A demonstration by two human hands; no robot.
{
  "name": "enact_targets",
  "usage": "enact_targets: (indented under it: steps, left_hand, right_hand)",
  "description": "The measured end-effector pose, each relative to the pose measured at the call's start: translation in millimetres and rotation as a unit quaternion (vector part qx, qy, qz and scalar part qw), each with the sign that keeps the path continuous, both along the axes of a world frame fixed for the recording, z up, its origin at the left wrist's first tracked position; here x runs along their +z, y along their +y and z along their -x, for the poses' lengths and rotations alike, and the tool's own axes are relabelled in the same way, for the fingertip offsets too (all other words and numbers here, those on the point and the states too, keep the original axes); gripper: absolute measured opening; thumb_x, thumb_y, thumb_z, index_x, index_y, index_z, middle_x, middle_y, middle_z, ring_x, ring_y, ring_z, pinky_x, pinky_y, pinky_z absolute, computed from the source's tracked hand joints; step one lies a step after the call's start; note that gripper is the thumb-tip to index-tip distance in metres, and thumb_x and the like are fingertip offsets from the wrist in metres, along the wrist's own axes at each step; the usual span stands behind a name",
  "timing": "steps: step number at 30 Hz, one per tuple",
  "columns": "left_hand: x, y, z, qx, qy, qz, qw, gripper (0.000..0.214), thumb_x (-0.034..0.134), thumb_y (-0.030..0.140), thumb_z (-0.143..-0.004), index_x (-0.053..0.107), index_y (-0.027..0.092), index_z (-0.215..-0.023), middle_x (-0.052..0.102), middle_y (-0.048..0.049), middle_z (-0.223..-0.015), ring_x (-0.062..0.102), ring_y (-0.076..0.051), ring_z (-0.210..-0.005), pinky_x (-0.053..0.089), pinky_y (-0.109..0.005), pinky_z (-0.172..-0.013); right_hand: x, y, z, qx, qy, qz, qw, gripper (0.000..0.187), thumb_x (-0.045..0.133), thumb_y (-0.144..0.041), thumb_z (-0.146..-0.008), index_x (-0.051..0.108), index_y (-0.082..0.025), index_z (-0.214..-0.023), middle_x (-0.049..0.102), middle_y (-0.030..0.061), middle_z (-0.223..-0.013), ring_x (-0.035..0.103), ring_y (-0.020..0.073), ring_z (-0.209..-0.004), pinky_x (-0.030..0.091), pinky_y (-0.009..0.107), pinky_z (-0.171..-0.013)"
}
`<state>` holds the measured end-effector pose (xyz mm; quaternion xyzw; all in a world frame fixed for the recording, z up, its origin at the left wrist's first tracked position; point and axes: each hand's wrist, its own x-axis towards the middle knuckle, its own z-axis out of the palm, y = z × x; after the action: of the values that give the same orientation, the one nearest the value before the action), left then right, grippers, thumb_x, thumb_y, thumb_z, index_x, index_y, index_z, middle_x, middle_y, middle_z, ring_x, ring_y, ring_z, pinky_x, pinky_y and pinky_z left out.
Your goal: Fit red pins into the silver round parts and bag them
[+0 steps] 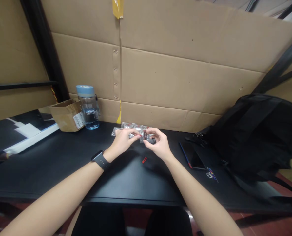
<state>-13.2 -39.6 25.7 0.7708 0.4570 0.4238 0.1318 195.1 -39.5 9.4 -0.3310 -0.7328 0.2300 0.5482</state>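
Both my hands meet over the far middle of the black table (62, 164). My left hand (123, 141), with a dark watch on its wrist, pinches a small dark part (145, 134) with a bit of red on it. My right hand (158, 142) pinches the same small part from the other side, and its fingers are curled. Just behind the hands lie several clear plastic packets (132, 126) with red and dark pieces inside. A small red loop-shaped piece (144, 160) lies on the table below my hands.
A water bottle with a blue cap (88, 108) and an open cardboard box (67, 114) stand at the back left. A dark phone (192, 157) and a black backpack (256, 134) lie on the right. Cardboard sheets (185, 65) wall the back.
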Motion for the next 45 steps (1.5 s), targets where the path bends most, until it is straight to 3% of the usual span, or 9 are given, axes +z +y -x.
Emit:
enact_targets:
  steps: [5, 12, 24, 29, 36, 41, 45]
  left_hand:
    - [-2.1, -2.9, -4.5, -0.025, 0.022, -0.046, 0.998, 0.017, 0.060, 0.033, -0.098, 0.074, 0.025, -0.092, 0.078, -0.0041, -0.109, 0.069, -0.026, -0.106, 0.043, -0.042, -0.099]
    - [-9.6, -4.7, -8.0, 0.001, 0.077, -0.113, 0.991, 0.018, 0.055, 0.026, -0.100, 0.073, 0.025, -0.100, 0.065, -0.0086, -0.126, 0.055, -0.029, -0.125, 0.034, -0.047, -0.101]
    - [-7.9, -9.1, -7.6, 0.064, 0.088, -0.166, 0.980, 0.015, 0.064, 0.025, -0.094, 0.078, 0.026, -0.090, 0.066, -0.0087, -0.121, 0.054, -0.031, -0.117, 0.035, -0.047, -0.090]
    - [-8.9, -11.1, -9.5, 0.091, 0.068, -0.173, 0.978, 0.014, 0.067, 0.032, -0.095, 0.078, 0.027, -0.089, 0.066, -0.0081, -0.117, 0.055, -0.030, -0.117, 0.034, -0.048, -0.093]
    - [-6.4, -11.0, -9.5, 0.068, 0.062, -0.169, 0.981, 0.014, 0.071, 0.036, -0.094, 0.079, 0.027, -0.088, 0.068, -0.0073, -0.114, 0.057, -0.029, -0.116, 0.034, -0.046, -0.094]
    - [-5.3, -10.6, -9.1, 0.067, 0.022, -0.129, 0.989, 0.028, 0.049, 0.037, -0.107, 0.075, 0.026, -0.106, 0.069, -0.0061, -0.117, 0.059, -0.024, -0.115, 0.037, -0.043, -0.097]
    - [-14.7, -2.8, -5.7, -0.018, 0.079, -0.081, 0.993, 0.020, 0.066, 0.043, -0.097, 0.078, 0.030, -0.106, 0.069, -0.0040, -0.124, 0.056, -0.028, -0.123, 0.037, -0.047, -0.107]
  right_hand:
    - [-1.2, -2.3, 3.8, 0.026, 0.001, 0.000, 1.000, 0.034, 0.078, -0.027, -0.077, 0.068, -0.025, -0.110, 0.074, 0.0057, -0.111, 0.071, 0.0230, -0.105, 0.058, 0.034, -0.086]
    - [-2.5, -1.4, 4.5, 0.025, 0.006, 0.006, 1.000, 0.035, 0.080, -0.030, -0.078, 0.068, -0.025, -0.110, 0.075, 0.0057, -0.111, 0.071, 0.0235, -0.107, 0.058, 0.035, -0.088]
    - [-6.3, 1.0, 7.2, 0.071, 0.049, 0.056, 0.995, 0.032, 0.086, -0.041, -0.079, 0.071, -0.023, -0.101, 0.075, 0.0079, -0.117, 0.071, 0.0252, -0.111, 0.059, 0.039, -0.096]
    - [-9.2, 5.2, 8.8, 0.070, 0.055, 0.109, 0.990, 0.029, 0.070, -0.050, -0.091, 0.072, -0.023, -0.098, 0.076, 0.0057, -0.103, 0.074, 0.0229, -0.096, 0.061, 0.036, -0.085]
    - [-9.7, 8.8, 3.1, 0.010, -0.058, 0.026, 0.998, 0.023, 0.058, -0.043, -0.100, 0.069, -0.022, -0.098, 0.071, 0.0060, -0.102, 0.068, 0.0209, -0.094, 0.055, 0.031, -0.079]
    - [-4.8, 7.1, -0.3, -0.013, -0.138, -0.058, 0.989, 0.018, 0.054, -0.033, -0.102, 0.066, -0.022, -0.094, 0.066, 0.0096, -0.111, 0.063, 0.0236, -0.107, 0.052, 0.036, -0.090]
    - [-1.5, 5.9, -3.9, -0.017, -0.162, -0.069, 0.984, 0.015, 0.055, -0.029, -0.102, 0.065, -0.022, -0.094, 0.063, 0.0105, -0.118, 0.060, 0.0250, -0.117, 0.047, 0.041, -0.101]
